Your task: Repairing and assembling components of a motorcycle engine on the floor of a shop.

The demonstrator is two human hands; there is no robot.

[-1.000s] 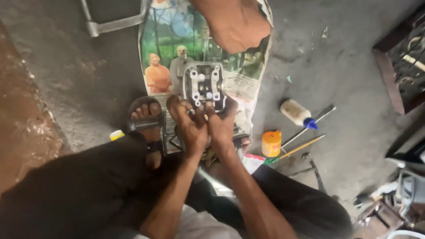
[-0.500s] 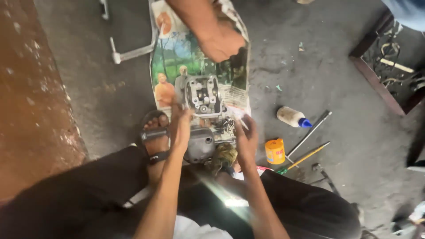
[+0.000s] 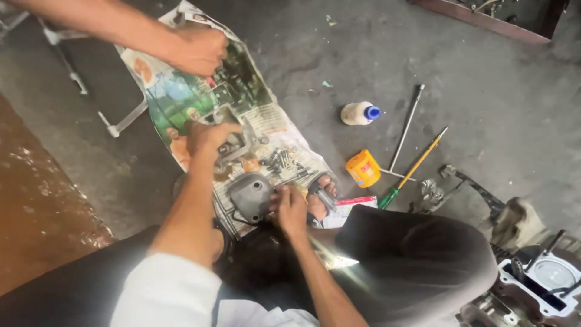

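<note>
grey engine cover (image 3: 249,197): 1 | hands: left (image 3: 209,138), right (image 3: 289,209) | screwdrivers (image 3: 413,168): 1

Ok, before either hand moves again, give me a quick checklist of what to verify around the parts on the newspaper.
1. Left hand on the metal engine part: ok, resting on top.
2. Right hand at the grey cover: ok, fingers touch its edge.
3. Parts sit on the newspaper: ok.
4. Other person's hand apart from both: ok, further up the sheet.
5. Screwdriver and orange tin within sight: ok, on the floor.
6. Firmness of either grip: cannot tell.
</note>
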